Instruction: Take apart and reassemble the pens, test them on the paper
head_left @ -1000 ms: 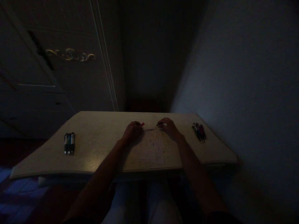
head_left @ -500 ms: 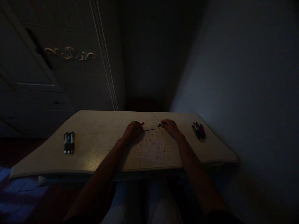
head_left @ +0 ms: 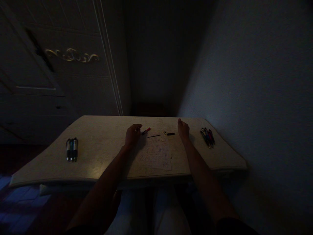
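My left hand (head_left: 133, 134) is raised just left of a red-and-black pen piece (head_left: 146, 131); its fingers are apart and hold nothing. A thin dark pen refill (head_left: 154, 135) lies along the top of a scribbled sheet of paper (head_left: 156, 153). To its right are a short black pen barrel piece (head_left: 170, 134) and a tiny part (head_left: 165, 133), too small to make out. My right hand (head_left: 184, 130) is right of these, apart from them, its fingers curled in with nothing visible in them.
Several pens (head_left: 207, 137) lie in a bunch at the table's right side. Three dark pens (head_left: 71, 149) lie side by side on the left. The pale table (head_left: 102, 130) has a wall (head_left: 244, 81) to its right and a cabinet (head_left: 73, 88) behind its left part. The room is dim.
Both hands have let go and drawn apart, the left one leftward and the right one rightward. The red-and-black piece, the refill and the black barrel piece now lie loose on the table.
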A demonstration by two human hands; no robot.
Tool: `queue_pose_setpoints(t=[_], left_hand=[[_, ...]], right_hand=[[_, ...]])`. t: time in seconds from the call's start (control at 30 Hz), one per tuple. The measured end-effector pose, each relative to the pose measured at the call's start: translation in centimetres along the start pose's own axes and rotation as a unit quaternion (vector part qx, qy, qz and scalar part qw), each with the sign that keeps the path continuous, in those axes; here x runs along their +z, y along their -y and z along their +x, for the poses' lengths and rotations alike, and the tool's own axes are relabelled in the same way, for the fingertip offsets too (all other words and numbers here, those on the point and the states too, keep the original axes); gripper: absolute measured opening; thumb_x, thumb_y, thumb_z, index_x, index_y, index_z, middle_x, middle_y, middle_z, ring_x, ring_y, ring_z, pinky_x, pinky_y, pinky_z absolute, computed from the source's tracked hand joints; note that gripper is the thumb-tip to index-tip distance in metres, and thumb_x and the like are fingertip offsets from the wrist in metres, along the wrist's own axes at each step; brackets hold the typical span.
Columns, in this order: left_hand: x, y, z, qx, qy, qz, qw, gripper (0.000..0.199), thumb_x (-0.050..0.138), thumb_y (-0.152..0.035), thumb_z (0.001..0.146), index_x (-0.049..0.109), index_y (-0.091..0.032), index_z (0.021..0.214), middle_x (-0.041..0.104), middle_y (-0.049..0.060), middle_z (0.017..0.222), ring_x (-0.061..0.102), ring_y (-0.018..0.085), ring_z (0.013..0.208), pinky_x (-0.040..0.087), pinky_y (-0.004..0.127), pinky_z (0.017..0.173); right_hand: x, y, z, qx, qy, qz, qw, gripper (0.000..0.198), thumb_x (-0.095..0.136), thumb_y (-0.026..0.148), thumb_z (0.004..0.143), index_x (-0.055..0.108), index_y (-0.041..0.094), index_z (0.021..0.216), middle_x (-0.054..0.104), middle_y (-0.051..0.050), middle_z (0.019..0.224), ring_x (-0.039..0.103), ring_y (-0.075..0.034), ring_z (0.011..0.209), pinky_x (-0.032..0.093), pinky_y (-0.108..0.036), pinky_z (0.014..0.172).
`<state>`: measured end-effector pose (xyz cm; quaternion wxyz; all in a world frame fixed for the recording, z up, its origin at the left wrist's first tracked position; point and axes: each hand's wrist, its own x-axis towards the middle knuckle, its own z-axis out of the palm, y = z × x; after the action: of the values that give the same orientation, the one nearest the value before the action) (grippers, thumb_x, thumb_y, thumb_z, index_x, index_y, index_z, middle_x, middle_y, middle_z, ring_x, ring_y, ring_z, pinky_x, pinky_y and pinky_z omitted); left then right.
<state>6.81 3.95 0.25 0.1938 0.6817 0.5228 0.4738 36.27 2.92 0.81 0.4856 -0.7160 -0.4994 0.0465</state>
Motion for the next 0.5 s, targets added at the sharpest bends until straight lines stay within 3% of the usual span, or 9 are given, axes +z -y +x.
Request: queue_pose_setpoints(t=[0.1,0.2,0.33,0.5], left_hand=[[-0.19,-0.2,0.02,-0.013,0.006,-0.01,1.0,0.024,0.051,-0.015,0.076,0.074,-0.017,0.085,0.074,0.007,0.093,0.069,0.022,0.088,0.053,0.031,0.083],[-0.18,-0.3,0.0,-0.018,0.025,-0.006,1.0,0.021,0.053,-0.018,0.078,0.074,-0.019,0.081,0.075,0.006,0.089,0.069,0.021,0.086,0.052,0.03,0.081],[0.06,-0.08,-0.07,-0.017,0.049,-0.001,0.999,0.021,0.053,-0.02,0.079,0.074,-0.019,0.082,0.075,0.006,0.09,0.069,0.02,0.086,0.052,0.028,0.08],[0.29,0.32,-0.15,-0.012,0.044,0.009,0.999,0.021,0.053,-0.021,0.08,0.074,-0.019,0.085,0.075,0.006,0.092,0.068,0.02,0.088,0.052,0.028,0.082]], right_hand=[[0.09,0.24,-0.03,0.013,0.008,0.007,1.0,0.068,0.018,0.081,0.084,0.034,0.023,0.05,0.038,0.0,0.048,0.034,-0.013,0.048,0.022,-0.03,0.05],[0.46,0.6,-0.38,-0.024,0.049,0.042,0.998,0.068,0.023,0.083,0.08,0.029,0.023,0.05,0.029,0.003,0.048,0.029,-0.011,0.049,0.022,-0.029,0.05],[0.92,0.91,-0.85,-0.097,0.077,0.045,0.991,0.066,0.03,0.08,0.081,0.028,0.022,0.049,0.025,0.003,0.05,0.027,-0.01,0.05,0.022,-0.029,0.051],[0.66,0.84,-0.57,-0.082,0.057,0.04,0.994,0.063,0.028,0.075,0.084,0.028,0.023,0.049,0.024,0.003,0.05,0.026,-0.01,0.05,0.021,-0.029,0.05]])
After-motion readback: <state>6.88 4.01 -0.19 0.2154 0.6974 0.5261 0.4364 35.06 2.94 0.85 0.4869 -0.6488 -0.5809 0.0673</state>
